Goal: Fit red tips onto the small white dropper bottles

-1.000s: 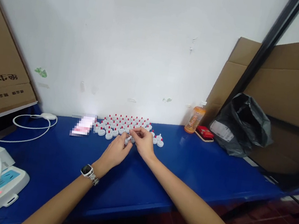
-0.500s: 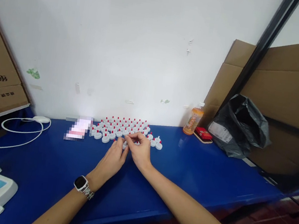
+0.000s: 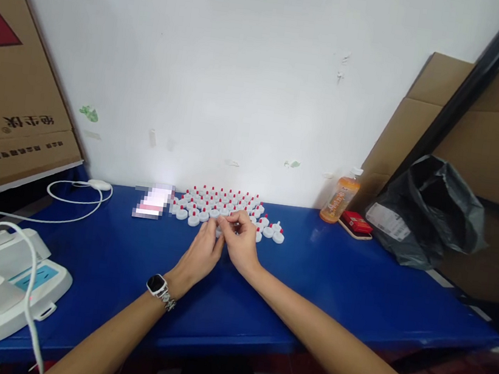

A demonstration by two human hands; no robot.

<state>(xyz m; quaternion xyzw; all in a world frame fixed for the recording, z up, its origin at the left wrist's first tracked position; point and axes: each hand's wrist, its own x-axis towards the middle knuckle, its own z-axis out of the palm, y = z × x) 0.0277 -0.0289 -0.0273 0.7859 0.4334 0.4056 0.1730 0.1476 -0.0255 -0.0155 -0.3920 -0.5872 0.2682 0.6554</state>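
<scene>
Where both hands pinch one small cap (image 3: pixel 220 230), left hand (image 3: pixel 202 254), right hand (image 3: pixel 239 242), rows of red-tipped caps (image 3: pixel 222 203) behind, orange bottle (image 3: pixel 339 198) right.

free: blue table (image 3: pixel 309 293) front | blocked: caps (image 3: pixel 224 205), bottle (image 3: pixel 339 197), bag (image 3: pixel 430 214)

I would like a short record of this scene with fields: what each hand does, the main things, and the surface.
Surface: blue table top against a white wall.
Left hand: fingertips meet the right hand's at the front of the caps; a smartwatch with a metal band on the wrist.
Right hand: fingers pinched together; what they hold is too small to tell.
Caps: small white plastic caps with red tips, in rows near the wall.
Left side: white power strip, white cable.
Right side: orange drink bottle, red packet, black plastic bag.
</scene>
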